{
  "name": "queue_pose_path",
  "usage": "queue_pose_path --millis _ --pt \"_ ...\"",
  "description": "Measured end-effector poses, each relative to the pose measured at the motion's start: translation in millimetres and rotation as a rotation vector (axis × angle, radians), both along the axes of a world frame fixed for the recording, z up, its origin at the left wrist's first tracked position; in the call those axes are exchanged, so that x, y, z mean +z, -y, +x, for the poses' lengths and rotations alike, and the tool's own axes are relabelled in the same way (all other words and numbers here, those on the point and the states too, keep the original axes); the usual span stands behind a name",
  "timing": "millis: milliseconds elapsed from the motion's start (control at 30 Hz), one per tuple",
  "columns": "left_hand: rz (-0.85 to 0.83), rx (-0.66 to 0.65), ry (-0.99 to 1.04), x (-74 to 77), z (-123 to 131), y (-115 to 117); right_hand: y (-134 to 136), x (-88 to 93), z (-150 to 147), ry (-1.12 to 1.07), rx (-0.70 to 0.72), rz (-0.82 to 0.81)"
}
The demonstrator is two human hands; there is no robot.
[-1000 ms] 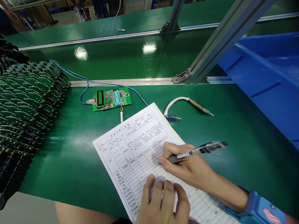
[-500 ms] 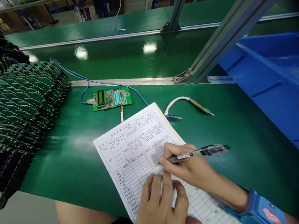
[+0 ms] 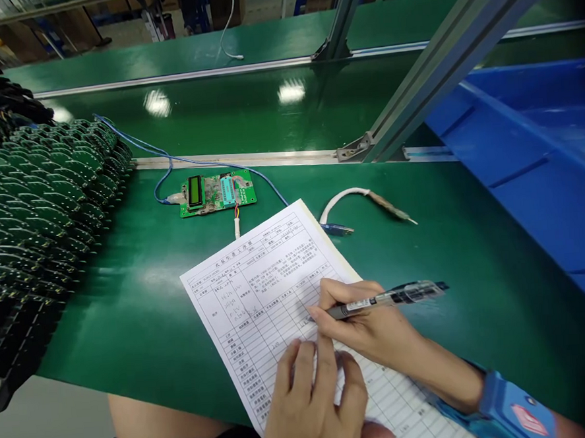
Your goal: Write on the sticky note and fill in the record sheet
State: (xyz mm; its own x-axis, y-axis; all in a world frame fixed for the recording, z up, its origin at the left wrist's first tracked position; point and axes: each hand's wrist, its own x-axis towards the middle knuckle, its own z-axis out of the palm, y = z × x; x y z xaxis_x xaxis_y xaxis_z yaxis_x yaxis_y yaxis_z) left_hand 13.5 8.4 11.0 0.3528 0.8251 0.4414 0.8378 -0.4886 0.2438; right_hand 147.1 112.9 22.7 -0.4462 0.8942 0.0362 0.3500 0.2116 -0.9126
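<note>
A printed form (image 3: 226,276) with a table and some handwriting lies tilted on the green bench, on top of further sheets. My left hand (image 3: 316,399) rests on its lower half, fingers spread over the rows. Between the thumb and fingers of my right hand (image 3: 363,327) is a pen (image 3: 396,296); its tip meets the paper near the middle columns, just above my left fingertips. A blue band (image 3: 515,407) wraps my right wrist. Beyond the paper's top edge is a green circuit board (image 3: 216,193) with a small display and a teal socket.
Rows of green circuit boards (image 3: 48,194) stand stacked at left. A blue cable (image 3: 210,163) runs to the board. A USB plug (image 3: 339,229) and a white-sleeved lead (image 3: 350,192) lie right of it. A metal post (image 3: 437,71) and blue bin (image 3: 521,152) stand at right.
The view has shifted very slightly. Both hands keep almost the same places, and the pen stays at the same part of the form.
</note>
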Motion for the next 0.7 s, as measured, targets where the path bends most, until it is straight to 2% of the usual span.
queue_pose_path --millis 700 --pt "-0.006 0.0 -0.005 1.2 -0.3 -1.8 0.9 2.0 -1.0 0.0 -0.025 0.007"
